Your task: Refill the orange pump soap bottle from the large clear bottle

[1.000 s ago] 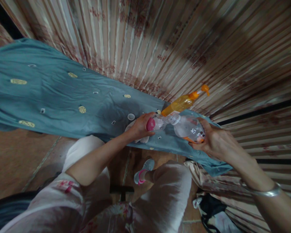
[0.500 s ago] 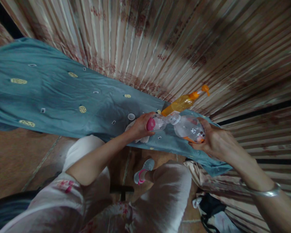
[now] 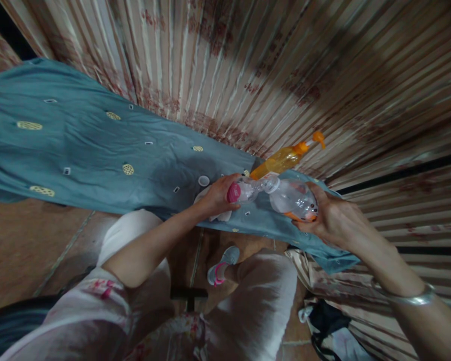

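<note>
My left hand [image 3: 224, 194] is closed around a small clear plastic bottle with a pink label [image 3: 234, 192]. In my right hand [image 3: 323, 213] is a larger clear plastic bottle [image 3: 291, 196] with an orange label, tilted with its mouth to the left. The necks of the two bottles meet or overlap between my hands; I cannot tell how far one enters the other. Just behind them stands a pump bottle [image 3: 281, 159] of yellow-orange liquid with an orange pump head. A small white round cap [image 3: 203, 180] lies near my left hand, and a whitish cloth [image 3: 221, 216] is partly hidden under that hand.
A teal cloth with pineapple prints [image 3: 93, 145] covers the long narrow surface. Behind it hangs a pleated floral curtain [image 3: 210, 75]. My knees are close to the front edge. Dark and white fabric [image 3: 334, 326] lies at lower right on the tiled floor.
</note>
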A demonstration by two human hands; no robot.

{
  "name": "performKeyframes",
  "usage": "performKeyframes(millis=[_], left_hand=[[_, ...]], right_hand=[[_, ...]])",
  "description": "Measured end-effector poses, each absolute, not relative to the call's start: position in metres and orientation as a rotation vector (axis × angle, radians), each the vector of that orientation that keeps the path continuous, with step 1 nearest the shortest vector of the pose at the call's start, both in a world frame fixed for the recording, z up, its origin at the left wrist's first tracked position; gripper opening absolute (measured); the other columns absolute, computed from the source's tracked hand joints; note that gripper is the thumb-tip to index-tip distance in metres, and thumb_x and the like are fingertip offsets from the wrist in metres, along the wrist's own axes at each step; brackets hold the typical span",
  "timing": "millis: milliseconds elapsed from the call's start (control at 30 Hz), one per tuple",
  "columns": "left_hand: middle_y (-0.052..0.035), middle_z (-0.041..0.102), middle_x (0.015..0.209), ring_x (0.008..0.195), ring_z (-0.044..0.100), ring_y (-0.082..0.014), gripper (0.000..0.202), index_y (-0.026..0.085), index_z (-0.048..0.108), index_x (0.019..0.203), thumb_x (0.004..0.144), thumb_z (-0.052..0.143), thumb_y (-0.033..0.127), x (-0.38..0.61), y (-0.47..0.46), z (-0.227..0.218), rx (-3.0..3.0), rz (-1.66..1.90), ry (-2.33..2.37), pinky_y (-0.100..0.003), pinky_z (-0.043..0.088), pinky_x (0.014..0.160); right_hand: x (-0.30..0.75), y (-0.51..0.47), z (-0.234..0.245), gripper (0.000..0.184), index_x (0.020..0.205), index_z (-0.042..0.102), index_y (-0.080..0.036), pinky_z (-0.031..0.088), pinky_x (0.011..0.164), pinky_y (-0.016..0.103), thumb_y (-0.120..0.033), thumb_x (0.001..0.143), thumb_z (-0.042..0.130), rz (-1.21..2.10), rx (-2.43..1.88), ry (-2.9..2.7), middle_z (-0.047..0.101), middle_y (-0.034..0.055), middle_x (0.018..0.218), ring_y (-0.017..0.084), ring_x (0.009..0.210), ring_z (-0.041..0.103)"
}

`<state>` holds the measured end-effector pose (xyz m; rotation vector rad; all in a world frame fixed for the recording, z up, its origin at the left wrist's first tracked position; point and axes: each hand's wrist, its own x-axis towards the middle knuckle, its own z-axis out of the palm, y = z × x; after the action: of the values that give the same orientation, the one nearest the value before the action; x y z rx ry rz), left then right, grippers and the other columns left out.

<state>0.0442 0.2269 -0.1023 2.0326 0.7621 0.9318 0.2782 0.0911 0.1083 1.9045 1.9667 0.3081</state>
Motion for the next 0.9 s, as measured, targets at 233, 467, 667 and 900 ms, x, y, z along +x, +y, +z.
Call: performKeyframes(millis=[233,467,667,900], left_hand=[[-0.0200,0.066,0.157,0.142,0.067,-0.0414,0.091,0.014,0.054,0.156,0.075,0.096,0.020,0.044,0.226,-0.103,2.044,0.928,0.774,-0.061,0.053,0.126],[-0.0181,0.067,0.157,0.143,0.067,-0.0391,0.091,0.018,0.055,0.155,0.074,0.096,0.020,0.046,0.228,-0.104,2.032,0.931,0.772,-0.060,0.052,0.127],[-0.0200,0.067,0.157,0.143,0.067,-0.0396,0.092,0.015,0.055,0.155,0.073,0.097,0.019,0.046,0.227,-0.102,2.028,0.901,0.799,-0.060,0.052,0.127],[-0.0196,0.067,0.157,0.143,0.067,-0.0393,0.093,0.016,0.056,0.154,0.071,0.098,0.019,0.046,0.228,-0.104,2.028,0.932,0.775,-0.060,0.052,0.126]], right_hand=[[0.273,0.092,0.111,0.082,0.159,0.048,-0.008,0.054,0.068,0.039,-0.055,0.095,0.068,0.262,1.930,1.884,0.084,0.0143,0.090,0.039,0.083,0.082],[0.276,0.091,0.110,0.079,0.158,0.048,-0.009,0.053,0.067,0.038,-0.055,0.097,0.065,0.296,1.916,1.915,0.084,0.0135,0.090,0.038,0.081,0.081],[0.279,0.090,0.107,0.080,0.158,0.051,-0.010,0.051,0.066,0.038,-0.055,0.094,0.067,0.320,1.922,1.960,0.082,0.0123,0.087,0.037,0.077,0.079],[0.291,0.090,0.098,0.082,0.153,0.055,-0.010,0.046,0.059,0.035,-0.063,0.091,0.065,0.429,1.889,2.060,0.079,0.0089,0.079,0.034,0.067,0.074]])
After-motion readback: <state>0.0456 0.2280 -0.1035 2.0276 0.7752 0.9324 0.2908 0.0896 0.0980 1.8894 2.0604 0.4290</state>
